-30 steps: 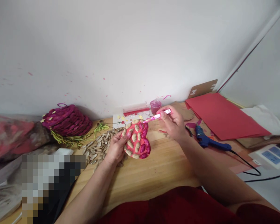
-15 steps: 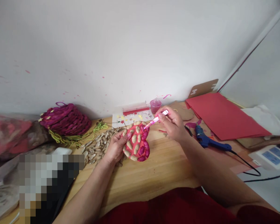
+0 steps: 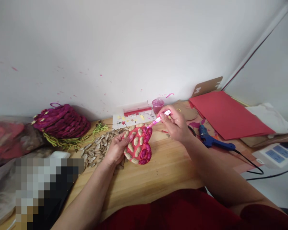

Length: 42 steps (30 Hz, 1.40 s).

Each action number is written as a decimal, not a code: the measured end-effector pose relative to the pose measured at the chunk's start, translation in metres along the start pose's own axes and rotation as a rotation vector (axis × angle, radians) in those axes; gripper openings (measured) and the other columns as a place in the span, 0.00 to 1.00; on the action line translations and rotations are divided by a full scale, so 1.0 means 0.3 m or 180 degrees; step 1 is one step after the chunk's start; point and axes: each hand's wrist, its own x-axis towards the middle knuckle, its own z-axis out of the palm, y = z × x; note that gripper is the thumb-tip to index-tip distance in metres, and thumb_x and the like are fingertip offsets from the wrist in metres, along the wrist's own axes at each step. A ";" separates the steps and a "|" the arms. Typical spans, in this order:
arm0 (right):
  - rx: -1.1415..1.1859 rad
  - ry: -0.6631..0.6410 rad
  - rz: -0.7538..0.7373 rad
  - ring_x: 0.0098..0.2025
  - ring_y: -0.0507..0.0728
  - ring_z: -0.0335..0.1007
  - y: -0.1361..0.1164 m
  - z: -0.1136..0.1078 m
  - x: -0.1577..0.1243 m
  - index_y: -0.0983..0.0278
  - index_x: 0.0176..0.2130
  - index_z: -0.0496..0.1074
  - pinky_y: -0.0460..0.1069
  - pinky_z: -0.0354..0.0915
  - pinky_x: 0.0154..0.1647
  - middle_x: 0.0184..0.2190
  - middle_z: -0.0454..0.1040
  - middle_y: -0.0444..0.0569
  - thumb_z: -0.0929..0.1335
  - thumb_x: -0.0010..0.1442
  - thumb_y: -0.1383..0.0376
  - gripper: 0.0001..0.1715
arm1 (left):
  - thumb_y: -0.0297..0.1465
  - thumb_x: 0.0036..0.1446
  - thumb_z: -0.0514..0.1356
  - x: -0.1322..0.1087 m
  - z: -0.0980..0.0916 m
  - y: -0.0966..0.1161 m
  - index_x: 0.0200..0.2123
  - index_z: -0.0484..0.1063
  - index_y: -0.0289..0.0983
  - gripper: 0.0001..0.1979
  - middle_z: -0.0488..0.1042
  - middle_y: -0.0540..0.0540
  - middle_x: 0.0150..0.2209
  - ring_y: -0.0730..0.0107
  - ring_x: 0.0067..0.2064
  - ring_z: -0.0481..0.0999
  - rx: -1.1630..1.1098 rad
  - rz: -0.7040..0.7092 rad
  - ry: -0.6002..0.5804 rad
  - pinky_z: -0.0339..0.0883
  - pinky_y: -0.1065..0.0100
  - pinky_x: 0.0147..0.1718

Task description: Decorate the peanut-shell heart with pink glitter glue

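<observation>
Holding a flat, lobed red piece (image 3: 140, 152) in the left hand (image 3: 117, 148), up in the air above the pale wooden counter (image 3: 168, 172), with the grip closed on its left edge and the thumb laid over the front. Studded across that face with tan peanut shells (image 3: 136, 141), and along the right edge with glossy magenta shells (image 3: 147, 148). Pinching a slim white-and-pink brush (image 3: 156, 120) in the right hand (image 3: 174, 123), with the grip shut between thumb and fingers. Pointing the brush tip down and leftward at the upper right shells — at or just beside the magenta coat, too small to tell whether touching. Spread on the counter behind and left of the left hand, in a loose heap of brownish shell halves (image 3: 96, 151). Set farther back, near the wall, with a clear cup of pink paint (image 3: 157, 106) beside a white sheet dotted with coloured stars (image 3: 132, 120). Piled at left, in a stack of magenta shell-covered pieces (image 3: 62, 123) trailing yellow-green strings (image 3: 69, 143). Lying to the right — with a blue glue gun (image 3: 213, 141) near smooth red paper sheets (image 3: 230, 115).
</observation>
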 end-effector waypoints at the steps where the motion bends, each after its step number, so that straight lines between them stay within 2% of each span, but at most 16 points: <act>1: 0.0046 -0.0054 0.0008 0.39 0.58 0.71 0.000 0.000 0.000 0.59 0.39 0.72 0.54 0.66 0.40 0.33 0.73 0.47 0.66 0.73 0.51 0.16 | 0.44 0.31 0.84 0.000 -0.001 0.000 0.28 0.79 0.35 0.26 0.79 0.49 0.21 0.70 0.20 0.76 -0.0015 -0.0015 -0.0001 0.72 0.70 0.23; 4: 0.0162 -0.0236 0.0044 0.37 0.58 0.70 0.001 0.001 0.001 0.58 0.37 0.71 0.54 0.66 0.38 0.32 0.73 0.47 0.66 0.73 0.49 0.18 | 0.42 0.32 0.84 0.003 -0.007 -0.001 0.27 0.79 0.34 0.25 0.79 0.48 0.21 0.71 0.20 0.75 -0.0033 -0.0069 -0.0055 0.71 0.70 0.23; 10: 0.0111 -0.0100 0.0023 0.37 0.58 0.70 0.008 0.002 0.003 0.58 0.37 0.71 0.53 0.66 0.37 0.32 0.72 0.47 0.66 0.73 0.48 0.19 | 0.40 0.34 0.83 0.007 -0.017 -0.003 0.27 0.80 0.34 0.22 0.79 0.47 0.21 0.69 0.20 0.76 -0.0023 -0.0116 -0.0151 0.70 0.69 0.22; 15: 0.0183 -0.0394 -0.0038 0.35 0.56 0.68 -0.003 0.000 0.001 0.60 0.37 0.71 0.52 0.63 0.38 0.32 0.72 0.46 0.66 0.74 0.51 0.19 | 0.39 0.32 0.84 0.009 -0.019 0.004 0.28 0.80 0.33 0.24 0.80 0.46 0.22 0.68 0.20 0.77 -0.0005 -0.0202 -0.0177 0.71 0.70 0.22; 20: 0.0170 -0.0209 -0.0126 0.35 0.54 0.66 -0.011 0.001 0.000 0.61 0.37 0.71 0.51 0.61 0.39 0.32 0.72 0.45 0.66 0.74 0.52 0.18 | 0.37 0.33 0.84 0.014 -0.032 0.006 0.28 0.81 0.32 0.23 0.81 0.45 0.23 0.67 0.22 0.79 -0.0050 -0.0330 -0.0212 0.74 0.70 0.24; 25: 0.0350 -0.0418 -0.0001 0.36 0.55 0.66 -0.014 0.007 0.000 0.61 0.36 0.70 0.51 0.60 0.37 0.31 0.71 0.45 0.67 0.73 0.50 0.20 | 0.35 0.35 0.84 0.021 -0.046 0.003 0.28 0.80 0.32 0.21 0.80 0.45 0.23 0.68 0.21 0.78 -0.0071 -0.0428 -0.0262 0.73 0.71 0.23; 30: 0.0351 -0.0179 0.0115 0.35 0.55 0.65 -0.007 0.011 -0.001 0.61 0.37 0.71 0.50 0.58 0.34 0.31 0.70 0.46 0.67 0.72 0.47 0.21 | 0.35 0.36 0.83 0.027 -0.056 0.000 0.28 0.79 0.33 0.21 0.80 0.47 0.23 0.69 0.21 0.77 -0.0064 -0.0415 -0.0344 0.74 0.71 0.23; 35: 0.0479 -0.0337 0.0162 0.35 0.54 0.65 -0.001 0.014 -0.003 0.61 0.36 0.71 0.50 0.58 0.33 0.31 0.70 0.46 0.68 0.72 0.47 0.22 | 0.36 0.39 0.83 0.036 -0.070 -0.007 0.29 0.80 0.33 0.20 0.80 0.46 0.24 0.68 0.21 0.78 -0.0067 -0.0438 -0.0446 0.75 0.70 0.24; 39: 0.0384 -0.0148 0.0177 0.36 0.55 0.65 0.009 0.016 -0.003 0.61 0.37 0.72 0.50 0.57 0.32 0.32 0.70 0.46 0.68 0.71 0.46 0.22 | 0.37 0.37 0.83 0.037 -0.074 -0.009 0.28 0.79 0.33 0.21 0.81 0.46 0.24 0.69 0.21 0.78 -0.0083 -0.0467 -0.0432 0.74 0.71 0.23; 42: 0.0491 -0.0174 0.0173 0.35 0.54 0.65 0.017 0.015 -0.003 0.61 0.37 0.72 0.50 0.58 0.32 0.32 0.70 0.46 0.68 0.71 0.46 0.22 | 0.37 0.35 0.84 0.035 -0.073 -0.007 0.27 0.79 0.32 0.22 0.80 0.45 0.23 0.69 0.20 0.77 -0.0060 -0.0491 -0.0385 0.73 0.71 0.22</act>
